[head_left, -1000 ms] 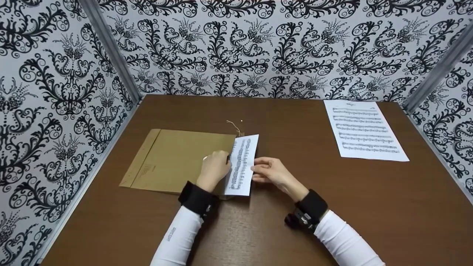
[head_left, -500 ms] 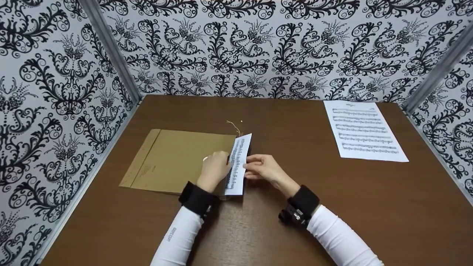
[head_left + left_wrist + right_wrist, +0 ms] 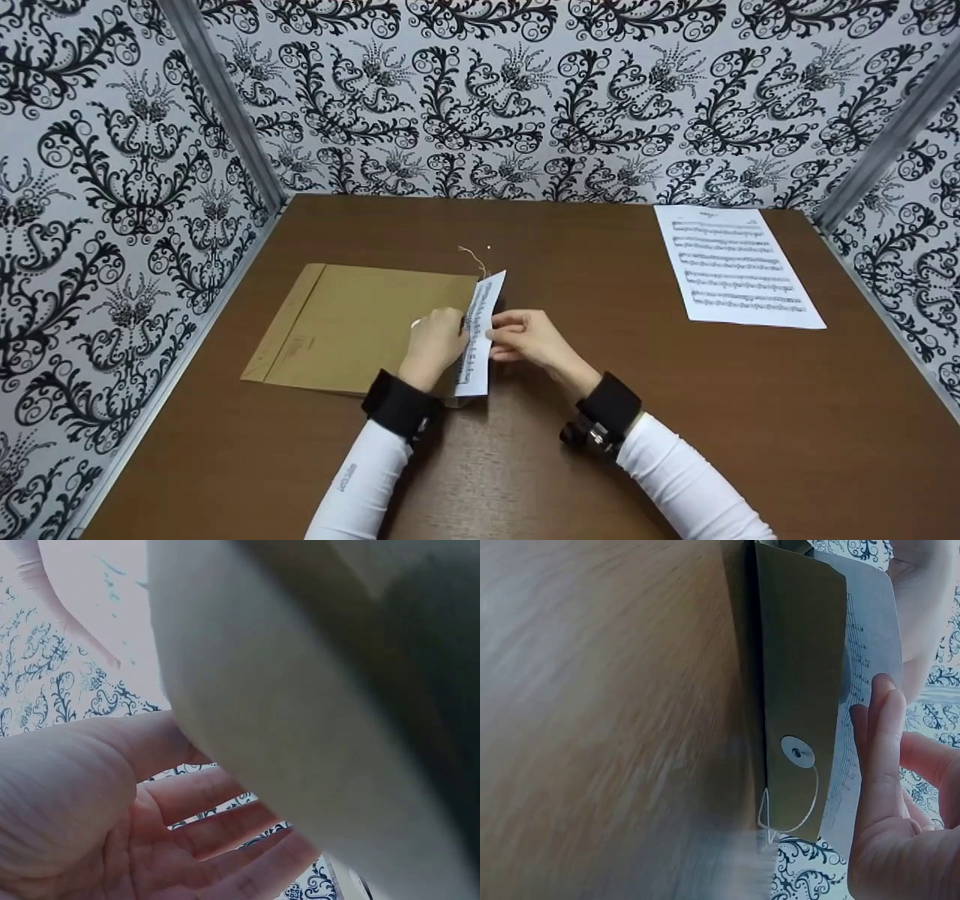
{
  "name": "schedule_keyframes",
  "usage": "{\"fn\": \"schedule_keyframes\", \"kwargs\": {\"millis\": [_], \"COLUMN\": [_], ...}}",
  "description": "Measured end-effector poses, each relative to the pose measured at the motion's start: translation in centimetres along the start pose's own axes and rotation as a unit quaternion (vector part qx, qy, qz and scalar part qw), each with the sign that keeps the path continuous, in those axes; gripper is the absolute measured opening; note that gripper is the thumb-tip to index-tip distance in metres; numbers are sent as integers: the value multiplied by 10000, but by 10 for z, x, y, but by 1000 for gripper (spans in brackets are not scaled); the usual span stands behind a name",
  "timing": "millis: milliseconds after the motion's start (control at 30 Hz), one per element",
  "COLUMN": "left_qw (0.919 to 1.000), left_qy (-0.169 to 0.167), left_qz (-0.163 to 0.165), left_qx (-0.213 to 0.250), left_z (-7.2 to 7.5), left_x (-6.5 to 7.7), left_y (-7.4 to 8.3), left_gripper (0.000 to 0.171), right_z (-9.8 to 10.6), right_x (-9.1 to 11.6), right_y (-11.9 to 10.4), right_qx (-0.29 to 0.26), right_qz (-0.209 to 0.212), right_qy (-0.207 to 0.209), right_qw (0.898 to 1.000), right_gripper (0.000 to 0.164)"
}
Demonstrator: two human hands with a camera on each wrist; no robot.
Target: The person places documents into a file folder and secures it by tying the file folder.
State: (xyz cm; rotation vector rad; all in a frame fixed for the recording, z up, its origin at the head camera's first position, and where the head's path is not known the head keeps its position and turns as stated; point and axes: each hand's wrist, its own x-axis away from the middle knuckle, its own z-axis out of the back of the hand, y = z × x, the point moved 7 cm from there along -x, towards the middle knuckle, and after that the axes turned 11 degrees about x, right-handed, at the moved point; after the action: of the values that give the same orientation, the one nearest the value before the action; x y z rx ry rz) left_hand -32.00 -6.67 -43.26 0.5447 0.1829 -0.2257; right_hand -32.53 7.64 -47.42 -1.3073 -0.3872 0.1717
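Black-and-white scrollwork walls [image 3: 480, 97], brown table [image 3: 592, 262]

I see soft glare on my worktop [image 3: 592, 690], while my left wrist view (washed-out upper left) blurs up close.

The envelope [image 3: 360, 300] is matt brown paper; the near sheet [image 3: 480, 341] and far sheet [image 3: 742, 266] are smooth white paper. The string [image 3: 814, 799] looks like thin thread. The table [image 3: 487, 472] has a wood grain and soft gloss, the sleeves [image 3: 694, 476] are smooth cloth, the wristbands [image 3: 396, 405] matt black, the posts [image 3: 220, 97] dull, metal-looking.
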Motion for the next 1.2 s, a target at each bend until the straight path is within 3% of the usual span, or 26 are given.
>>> {"fn": "schedule_keyframes", "kwargs": {"millis": [500, 1200], "left_qw": [9996, 10000], "left_qy": [-221, 49], "left_qz": [177, -26], "left_qx": [22, -36], "left_z": [0, 0], "left_x": [0, 1], "left_y": [0, 0], "left_gripper": [9, 8], "right_z": [-6, -30], "right_x": [-14, -32], "right_y": [22, 19], "right_qx": [-114, 241], "right_qz": [-536, -701], "right_qy": [134, -205], "right_qw": [9984, 9970], "right_gripper": [43, 27]}}
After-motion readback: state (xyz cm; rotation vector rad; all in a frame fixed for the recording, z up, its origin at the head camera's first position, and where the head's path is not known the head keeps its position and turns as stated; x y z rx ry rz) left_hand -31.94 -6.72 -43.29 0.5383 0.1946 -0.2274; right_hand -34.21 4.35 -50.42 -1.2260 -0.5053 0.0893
